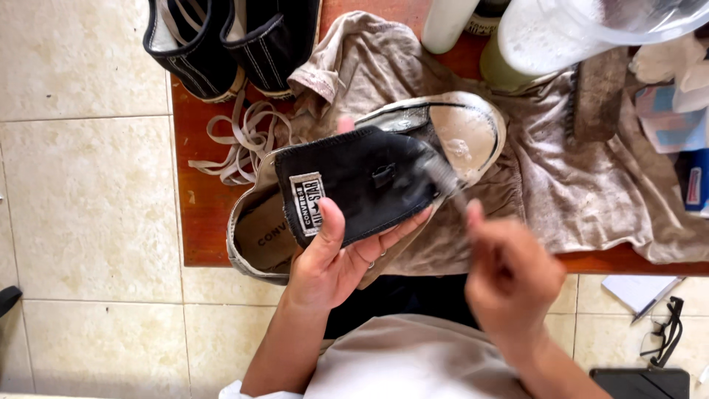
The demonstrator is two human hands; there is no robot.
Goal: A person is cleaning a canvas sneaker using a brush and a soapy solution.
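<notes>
Here, a black canvas sneaker with a white rubber toe cap lies on its side at the near edge of a reddish wooden table, its tongue pulled out over the opening. The left hand cups it from below, thumb pressed on the tongue beside the sewn patch and fingers curled under the sole edge. The right hand is blurred and closed in a fist around a small brush whose bristled end touches the canvas just beside the toe cap. Under the shoe spreads a stained beige cloth. Loose pale laces lie in a heap just left of the shoe. Two more black sneakers stand at the far left corner of the table. A white bottle and a clear plastic container stand at the far edge. Eyeglasses lie on the tiled floor at the right.
</notes>
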